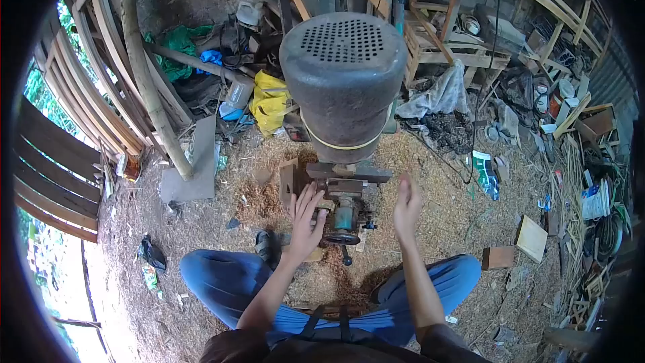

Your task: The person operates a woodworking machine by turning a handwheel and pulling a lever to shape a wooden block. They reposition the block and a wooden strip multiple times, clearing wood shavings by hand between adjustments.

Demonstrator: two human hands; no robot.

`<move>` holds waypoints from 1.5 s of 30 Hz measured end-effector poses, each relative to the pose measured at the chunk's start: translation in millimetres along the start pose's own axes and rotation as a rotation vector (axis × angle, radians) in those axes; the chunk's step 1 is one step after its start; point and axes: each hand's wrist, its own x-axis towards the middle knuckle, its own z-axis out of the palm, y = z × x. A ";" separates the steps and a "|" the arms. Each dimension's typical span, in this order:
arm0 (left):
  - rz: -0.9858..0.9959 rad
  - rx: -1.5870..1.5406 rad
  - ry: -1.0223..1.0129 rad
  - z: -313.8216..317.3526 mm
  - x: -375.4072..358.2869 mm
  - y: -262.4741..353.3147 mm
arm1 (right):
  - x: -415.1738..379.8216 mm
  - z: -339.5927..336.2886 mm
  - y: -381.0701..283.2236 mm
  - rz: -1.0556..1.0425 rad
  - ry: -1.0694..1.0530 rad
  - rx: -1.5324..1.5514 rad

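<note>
In front of me stands a machine with a dark, rounded motor housing, its top full of holes. Below it sits a small green metal mechanism with a round handwheel and a dark flat bar across its far side. My left hand lies just left of the mechanism, fingers stretched out, beside a small piece of wood; whether it grips the piece is hard to see. An upright wooden board is by its fingertips. On the right, my right hand is raised off the machine, holding nothing, fingers extended.
Wood shavings cover the ground. Wood blocks lie by my right knee. Curved wooden slats and a pole lean at left. Yellow cloth lies behind the machine, and a cable hangs at right.
</note>
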 end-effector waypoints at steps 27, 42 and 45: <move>-0.475 -0.530 -0.092 150.2 1.5 -119.2 | -1.2 87.1 124.2 -0.114 -0.213 -0.269; -0.479 -0.651 -0.181 153.9 -24.9 -139.8 | -90.1 58.8 92.3 0.201 -0.420 -0.123; -0.393 -0.658 -0.152 144.7 -20.5 -135.8 | -108.4 48.3 82.9 0.064 -0.532 -0.186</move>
